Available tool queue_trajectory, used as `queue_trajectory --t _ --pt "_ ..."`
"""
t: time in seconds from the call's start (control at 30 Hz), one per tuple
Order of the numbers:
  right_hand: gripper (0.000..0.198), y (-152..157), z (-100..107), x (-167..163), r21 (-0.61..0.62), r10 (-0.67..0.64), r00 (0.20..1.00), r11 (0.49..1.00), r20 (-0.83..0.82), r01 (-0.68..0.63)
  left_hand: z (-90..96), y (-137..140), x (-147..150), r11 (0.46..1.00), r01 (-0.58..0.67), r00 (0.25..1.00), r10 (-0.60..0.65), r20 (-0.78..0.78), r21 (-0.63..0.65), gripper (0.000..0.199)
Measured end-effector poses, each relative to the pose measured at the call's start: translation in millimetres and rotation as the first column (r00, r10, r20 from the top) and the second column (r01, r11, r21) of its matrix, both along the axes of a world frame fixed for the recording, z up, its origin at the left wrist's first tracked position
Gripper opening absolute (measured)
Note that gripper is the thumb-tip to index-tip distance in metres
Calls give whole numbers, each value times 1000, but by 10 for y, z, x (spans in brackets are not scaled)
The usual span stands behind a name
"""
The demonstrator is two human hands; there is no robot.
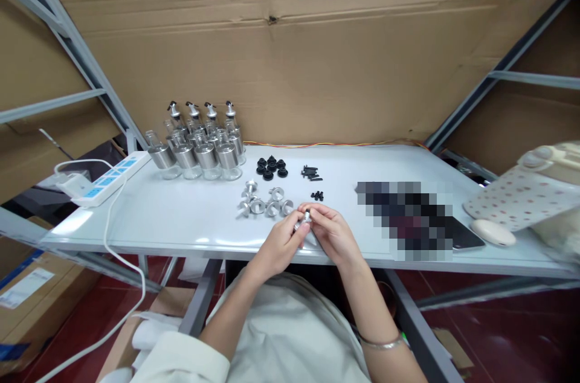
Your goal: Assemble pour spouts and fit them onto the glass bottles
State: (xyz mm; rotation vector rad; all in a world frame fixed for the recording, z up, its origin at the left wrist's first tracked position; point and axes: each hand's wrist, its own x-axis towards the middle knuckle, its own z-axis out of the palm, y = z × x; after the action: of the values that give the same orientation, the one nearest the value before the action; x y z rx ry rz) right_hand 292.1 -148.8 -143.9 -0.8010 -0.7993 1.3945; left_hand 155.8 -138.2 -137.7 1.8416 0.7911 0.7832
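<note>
Just below the frame's centre: one metal part (307, 217), pinched between our left hand (281, 242) and right hand (334, 234). Left of centre, on the tabletop (163, 217), we list loose fittings (258, 206), black stoppers (268, 175), bottles (207, 154).

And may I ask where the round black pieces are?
In the head view, the round black pieces are on the table, just left of centre, between the bottles and the black rods.
</note>
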Motion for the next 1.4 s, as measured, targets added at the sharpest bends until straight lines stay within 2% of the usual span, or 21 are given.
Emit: queue_trajectory --t 0.2,0.4,0.57,0.7,0.8,0.87,0.93,0.97,1.07,1.13,1.23,1.33,1.4 --pt "21 13 -44 21 13 -14 1000 1000 -7 14 18 -6 -14 998 50 998 -49 24 -40 28" --pt "22 -4 12 -6 4 -4 1000 1000 -12 4 -2 0 7 998 3 1000 -1 -30 61 24" --pt "25 16 -4 10 1 -9 1000 1000 -19 9 -19 4 3 995 5 998 2 -65 97 21" --pt "25 45 -38 111 35 -117 986 992 -121 122 -18 -21 -15 979 96 991 -77 -109 180 15" --pt "25 54 -62 216 39 -241 967 969 -87 245 -3 -25 -38 990 78 992 -65 -111 117 16" --pt "27 65 -80 294 46 -373 928 927 -2 372 10 -17 -54 998 53 994 -48 -100 45 17" --pt "27 86 -100 383 95 -500 848 866 175 491 19 -9 -67 999 49 995 -48 -91 3 17" --pt "25 101 -110 430 144 -546 783 836 298 529 21 -8 -71 999 49 995 -49 -87 -3 17" --pt "12 158 -150 559 326 -589 489 789 643 522 19 -15 -70 999 39 996 -39 -81 7 15" --pt "8 205 -187 610 400 -564 303 792 768 461 15 -22 -64 999 30 996 -28 -81 18 14" --pt "19 273 -248 620 432 -499 119 828 858 357 13 -30 -55 999 27 996 -24 -85 32 14" --pt "26 319 -284 594 438 -456 -7 850 890 292 13 -31 -51 999 27 996 -24 -88 38 15" --pt "26 329 -286 580 437 -443 -47 853 895 285 12 -31 -50 999 27 996 -24 -90 41 15"
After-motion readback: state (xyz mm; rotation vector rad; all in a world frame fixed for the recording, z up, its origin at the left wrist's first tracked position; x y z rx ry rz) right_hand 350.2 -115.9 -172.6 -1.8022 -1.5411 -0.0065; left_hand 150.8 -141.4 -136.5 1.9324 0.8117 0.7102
